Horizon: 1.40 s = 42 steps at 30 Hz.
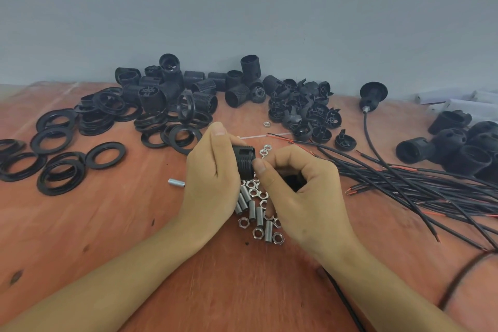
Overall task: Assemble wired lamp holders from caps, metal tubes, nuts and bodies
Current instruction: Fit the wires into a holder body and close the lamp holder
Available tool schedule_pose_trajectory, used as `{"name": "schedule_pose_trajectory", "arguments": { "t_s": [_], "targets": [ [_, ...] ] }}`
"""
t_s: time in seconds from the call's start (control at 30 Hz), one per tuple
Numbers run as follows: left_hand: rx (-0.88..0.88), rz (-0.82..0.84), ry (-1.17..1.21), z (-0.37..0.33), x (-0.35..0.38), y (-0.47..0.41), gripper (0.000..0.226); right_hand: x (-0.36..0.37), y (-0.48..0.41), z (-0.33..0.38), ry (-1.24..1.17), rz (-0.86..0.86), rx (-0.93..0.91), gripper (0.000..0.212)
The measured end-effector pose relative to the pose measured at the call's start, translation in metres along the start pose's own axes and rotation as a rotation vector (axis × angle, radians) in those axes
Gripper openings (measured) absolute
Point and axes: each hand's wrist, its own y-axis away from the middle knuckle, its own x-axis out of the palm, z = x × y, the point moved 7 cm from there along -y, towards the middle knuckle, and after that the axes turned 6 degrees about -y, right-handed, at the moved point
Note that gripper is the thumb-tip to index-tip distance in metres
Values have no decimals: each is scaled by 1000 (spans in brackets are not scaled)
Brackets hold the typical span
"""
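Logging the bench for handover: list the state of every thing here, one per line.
left hand: grips the lamp holder body.
right hand: curled round a black part, mostly hidden.
lamp holder body: held above the table, on its side.
metal tubes: loose, lying under the hands.
nuts: loose among the tubes.
lone tube: lying apart, left of the hands.
wires: loose bundle on the table.
wired holder: assembled, set aside.

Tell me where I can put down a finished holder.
The table is barest front left, between the loose rings and the left forearm. A smaller patch lies between the ring pile and caps. Crowded: nuts and tubes in the middle, wires right.
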Motion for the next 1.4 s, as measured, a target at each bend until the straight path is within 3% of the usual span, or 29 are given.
{"name": "schedule_pose_trajectory", "arguments": {
  "t_s": [0.4, 0.93, 1.4],
  "targets": [
    [-37, 33, 32, 4, 0, -6, 45, -3, -2, 0, -108, 73, 86, 18],
    [60, 21, -68, -1, 0, 0, 43, -2, -1, 1, 20, 30, 17, 16],
    [66, 51, -66, -1, 3, -5, 46, -3, -4, -12, -115, 64, 256, 25]
  ]
}}
